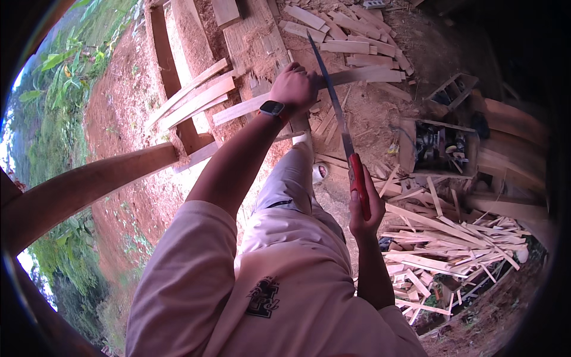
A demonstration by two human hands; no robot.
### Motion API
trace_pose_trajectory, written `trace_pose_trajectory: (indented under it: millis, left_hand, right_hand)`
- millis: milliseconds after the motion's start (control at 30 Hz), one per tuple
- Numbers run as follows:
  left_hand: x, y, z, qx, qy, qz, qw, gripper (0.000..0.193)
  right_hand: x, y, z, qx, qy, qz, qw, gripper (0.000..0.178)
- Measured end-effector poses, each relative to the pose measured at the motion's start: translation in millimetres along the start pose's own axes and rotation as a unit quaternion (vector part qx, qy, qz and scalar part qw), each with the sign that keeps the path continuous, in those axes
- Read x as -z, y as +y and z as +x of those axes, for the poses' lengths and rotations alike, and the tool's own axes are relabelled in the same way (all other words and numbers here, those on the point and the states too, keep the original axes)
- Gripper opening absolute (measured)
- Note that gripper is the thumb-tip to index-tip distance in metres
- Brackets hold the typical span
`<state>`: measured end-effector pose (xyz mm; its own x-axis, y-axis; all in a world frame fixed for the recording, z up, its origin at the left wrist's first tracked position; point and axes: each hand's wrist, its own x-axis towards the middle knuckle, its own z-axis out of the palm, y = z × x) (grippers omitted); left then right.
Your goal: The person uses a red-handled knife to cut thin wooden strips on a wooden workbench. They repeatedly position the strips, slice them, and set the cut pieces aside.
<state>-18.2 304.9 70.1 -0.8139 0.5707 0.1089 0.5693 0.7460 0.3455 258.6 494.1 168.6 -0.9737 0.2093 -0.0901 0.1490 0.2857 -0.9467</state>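
My right hand [367, 208] is wrapped round the red handle of a handsaw [336, 107]. Its long, narrow blade points away from me and crosses a thin wooden slat [241, 109] just right of my left hand [294, 87]. That hand is closed over the slat and presses it against the wooden plank [253, 44] beneath; its fingertips are partly hidden. On my left wrist sits a dark watch [272, 108]. Whether the saw's teeth have entered the wood cannot be made out.
Several loose slats [199, 98] lie left of the plank. Cut pieces [357, 44] are strewn beyond it, right of centre. A wooden box [407, 146] with tools stands at the right, above a large heap of offcuts [440, 250]. A curved beam [95, 187] crosses the left side.
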Motion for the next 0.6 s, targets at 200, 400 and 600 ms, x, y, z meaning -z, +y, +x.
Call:
trace_pose_trajectory:
  millis: [200, 400, 600]
  left_hand:
    - [1.2, 1.3, 2.2, 0.008, -0.024, 0.018, 1.0, 0.02]
    - [0.9, 1.8, 0.2, 0.009, -0.03, 0.012, 0.999, 0.019]
    - [12.6, 11.6, 1.8, -0.01, -0.021, 0.011, 1.0, 0.018]
  right_hand:
    - [38.0, -74.5, -20.0, -0.068, -0.042, -0.045, 0.996, 0.056]
    - [35.0, -132.0, 20.4, -0.09, -0.036, -0.019, 0.995, 0.051]
    - [-47.8, -65.2, 133.2, 0.058, -0.019, -0.062, 0.996, 0.044]
